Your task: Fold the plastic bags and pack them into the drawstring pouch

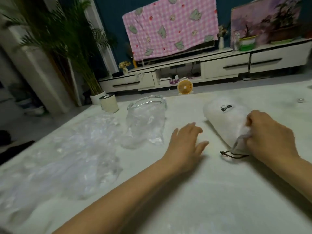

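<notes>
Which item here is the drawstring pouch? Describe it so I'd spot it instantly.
On the pale table, look right, under the right hand. The drawstring pouch is opaque white fabric with a small black logo and a brown cord, unlike the clear crinkled plastic bags to its left.

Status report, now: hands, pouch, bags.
Right hand gripping pouch mouth. Left hand open, empty, over table. Plastic bags unfolded, left of hands. Nothing blocking.
</notes>
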